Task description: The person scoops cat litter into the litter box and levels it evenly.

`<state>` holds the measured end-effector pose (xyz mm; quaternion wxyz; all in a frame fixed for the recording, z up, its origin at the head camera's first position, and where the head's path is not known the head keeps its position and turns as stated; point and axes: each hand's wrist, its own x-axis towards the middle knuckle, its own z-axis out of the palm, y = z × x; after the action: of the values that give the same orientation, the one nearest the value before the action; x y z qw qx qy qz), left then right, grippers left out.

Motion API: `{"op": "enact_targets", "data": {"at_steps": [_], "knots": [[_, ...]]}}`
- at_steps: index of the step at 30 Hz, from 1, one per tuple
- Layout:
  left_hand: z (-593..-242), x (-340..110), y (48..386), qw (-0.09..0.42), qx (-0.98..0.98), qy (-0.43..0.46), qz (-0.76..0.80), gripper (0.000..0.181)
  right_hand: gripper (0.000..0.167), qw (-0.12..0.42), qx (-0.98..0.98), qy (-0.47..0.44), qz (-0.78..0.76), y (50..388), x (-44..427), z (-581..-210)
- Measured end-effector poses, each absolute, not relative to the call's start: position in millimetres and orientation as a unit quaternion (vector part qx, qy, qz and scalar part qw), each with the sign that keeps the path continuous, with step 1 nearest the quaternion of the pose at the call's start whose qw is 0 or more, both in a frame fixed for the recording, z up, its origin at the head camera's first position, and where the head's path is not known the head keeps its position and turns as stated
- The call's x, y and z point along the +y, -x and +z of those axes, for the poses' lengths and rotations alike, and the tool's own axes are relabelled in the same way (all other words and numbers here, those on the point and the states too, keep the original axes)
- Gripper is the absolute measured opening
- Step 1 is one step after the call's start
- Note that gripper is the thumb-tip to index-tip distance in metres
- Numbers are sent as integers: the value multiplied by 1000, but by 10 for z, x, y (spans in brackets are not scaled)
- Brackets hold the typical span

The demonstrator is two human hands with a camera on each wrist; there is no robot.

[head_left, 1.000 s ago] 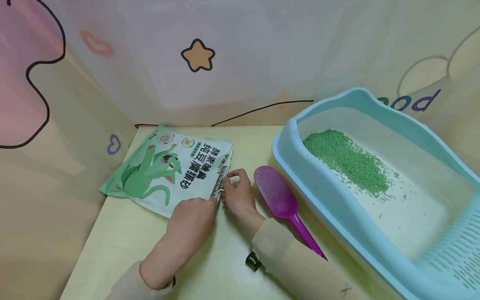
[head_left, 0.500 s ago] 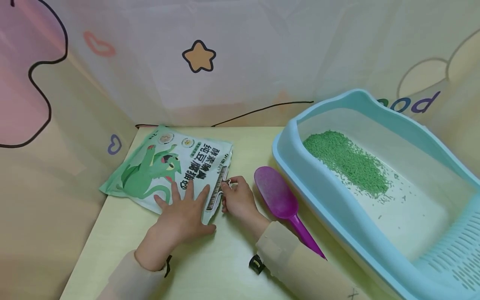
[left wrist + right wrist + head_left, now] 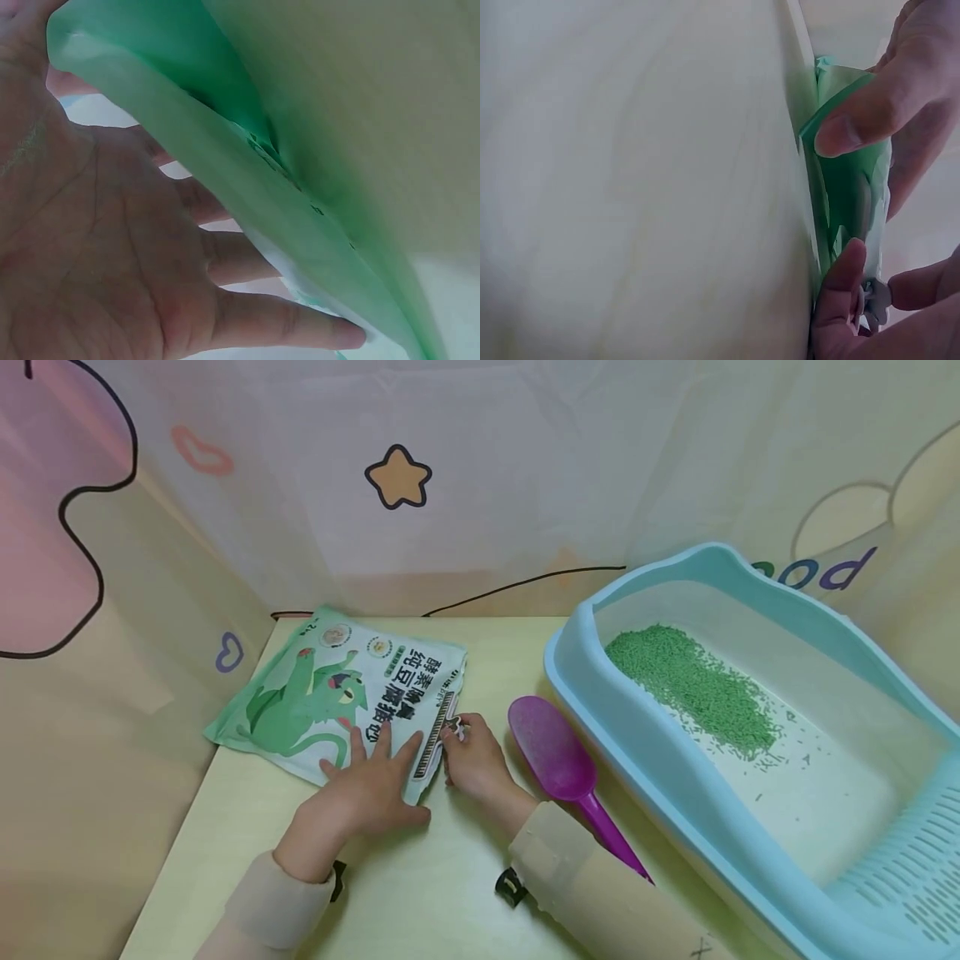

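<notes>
A white and green cat litter bag (image 3: 315, 693), printed with a green cat, lies flat on the table. My left hand (image 3: 367, 789) rests on its near right corner with fingers spread; in the left wrist view the palm (image 3: 90, 232) is beside the bag's green edge (image 3: 247, 157). At the bag's right end, my right hand (image 3: 478, 760) pinches a small grey piece with a dark, white-rimmed head (image 3: 876, 300). Its exact kind is unclear. The right wrist view shows the bag's end (image 3: 847, 180) partly parted, with the left thumb (image 3: 855, 127) against it.
A purple scoop (image 3: 555, 752) lies right of my right hand. Beyond it stands a blue litter box (image 3: 630, 727) with green pellets (image 3: 690, 685) in it. A printed cloth (image 3: 510, 485) hangs behind the table (image 3: 442, 885).
My left hand has gone from closed fingers at the bag's right end to spread fingers on its top. The right hand has stayed at that end. The bag has barely moved.
</notes>
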<state>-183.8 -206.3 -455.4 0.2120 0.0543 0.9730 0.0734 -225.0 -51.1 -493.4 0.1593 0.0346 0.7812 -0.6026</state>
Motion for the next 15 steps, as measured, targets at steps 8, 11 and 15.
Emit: {"op": "enact_targets", "data": {"at_steps": [8,11,15], "knots": [[-4562,-2082,1939,237,965,-49,98,105,46,179,761,-38,-622,2246,-512,-4921],[-4544,-2083,1982,243,963,-47,104,106,51,183,759,-28,-624,2246,-515,-4922],[-4524,-2072,2023,252,961,-44,107,107,58,191,750,-14,-634,2260,-519,-4937]]}}
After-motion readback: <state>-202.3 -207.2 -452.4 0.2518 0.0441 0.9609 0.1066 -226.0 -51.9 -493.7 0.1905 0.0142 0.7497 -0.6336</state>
